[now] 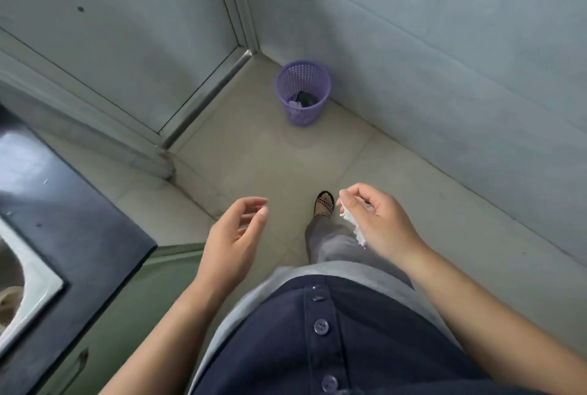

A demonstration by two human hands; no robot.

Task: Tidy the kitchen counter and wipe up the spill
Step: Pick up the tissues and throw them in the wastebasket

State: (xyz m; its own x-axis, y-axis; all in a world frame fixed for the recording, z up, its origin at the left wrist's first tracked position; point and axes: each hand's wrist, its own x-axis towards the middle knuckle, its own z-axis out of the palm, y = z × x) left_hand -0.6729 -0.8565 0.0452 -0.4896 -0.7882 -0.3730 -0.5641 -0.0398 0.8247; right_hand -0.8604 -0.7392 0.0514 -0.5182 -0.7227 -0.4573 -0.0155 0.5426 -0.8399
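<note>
My right hand (376, 219) is closed around a crumpled white paper tissue (352, 223), whose torn edge hangs below my fingers. My left hand (233, 237) is held out in front of me with the fingers loosely curled and apart, holding nothing. A purple mesh waste bin (303, 92) stands on the floor in the corner ahead, well beyond both hands, with some rubbish in its bottom. The dark kitchen counter (63, 219) runs along the left edge of the view.
A steel sink (22, 286) is set into the counter at the lower left, above green cabinet fronts (127, 315). A door with a metal frame (203, 99) is ahead on the left, a grey wall on the right. My sandalled foot (324, 204) is on the beige tiled floor.
</note>
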